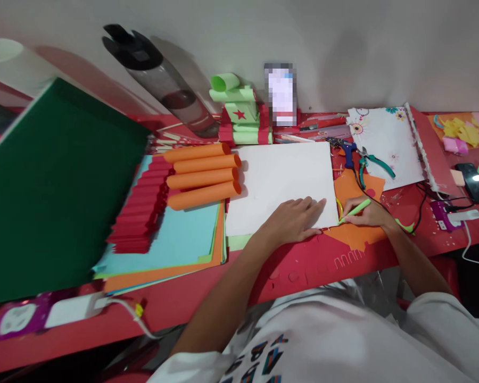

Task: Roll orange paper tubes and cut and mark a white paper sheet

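My left hand [297, 218] lies flat with its fingers out on a large white sheet [279, 175], near the front edge. My right hand [365, 213] is closed around a slim light-green pen [356, 208]. The pen's lower end is at the sheet's right front corner. Beneath my right hand is cut orange paper [353, 234], and a small yellow loop [339, 208] shows beside the corner. Left of the sheet, several orange paper tubes [207, 175] lie side by side, next to a row of pleated red paper [141, 213].
Coloured sheets [187, 234] are stacked at left by a dark green board [59, 197]. Behind stand a water bottle [175, 96], a green paper model [241, 114] and a phone [281, 96]. A glue gun [348, 154], pliers [379, 164] and cables are at right.
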A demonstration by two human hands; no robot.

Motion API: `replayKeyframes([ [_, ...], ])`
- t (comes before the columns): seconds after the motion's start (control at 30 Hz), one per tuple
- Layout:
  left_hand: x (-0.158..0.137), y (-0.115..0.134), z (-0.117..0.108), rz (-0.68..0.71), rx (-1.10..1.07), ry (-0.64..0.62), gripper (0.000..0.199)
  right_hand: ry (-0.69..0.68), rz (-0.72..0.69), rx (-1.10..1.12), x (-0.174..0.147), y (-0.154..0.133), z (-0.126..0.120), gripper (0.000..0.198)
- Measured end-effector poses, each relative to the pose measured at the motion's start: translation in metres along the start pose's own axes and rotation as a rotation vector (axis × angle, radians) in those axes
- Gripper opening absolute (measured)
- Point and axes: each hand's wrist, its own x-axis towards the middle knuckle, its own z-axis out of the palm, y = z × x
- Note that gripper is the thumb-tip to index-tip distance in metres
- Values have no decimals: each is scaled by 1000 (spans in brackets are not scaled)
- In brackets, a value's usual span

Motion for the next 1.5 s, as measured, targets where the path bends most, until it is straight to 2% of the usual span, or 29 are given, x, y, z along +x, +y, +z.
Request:
replayKeyframes([
  [0.13,0,0,0,-1,1,-7,89,-35,-31,0,1,-2,0,18],
  [0.3,0,-1,1,3,15,-6,86,17,-8,26,0,-3,-1,19],
  [0.47,0,-2,2,1,15,-7,85,-9,-29,11,1,-5,0,21],
  [0.67,-1,-2,4,1,0,12,85,191,11,4,4,-5,4,24],
  [0.8,0,-2,2,-1,0,-3,85,153,24,15,5,-3,4,24],
  [0.97,0,-1,1,-9,-13,-9,86,247,63,79,6,-1,4,26],
  [1.13,0,-1,1,-10,-12,-15,86,188,46,47,6,-1,5,27],
  [1.27,0,-1,3,-8,-16,1,86,267,76,132,7,1,6,31],
  [1.4,-1,-3,4,2,-19,5,87,238,83,148,8,1,7,33],
  [1.5,-1,-3,4,7,-23,20,86,292,89,169,9,-1,7,37],
])
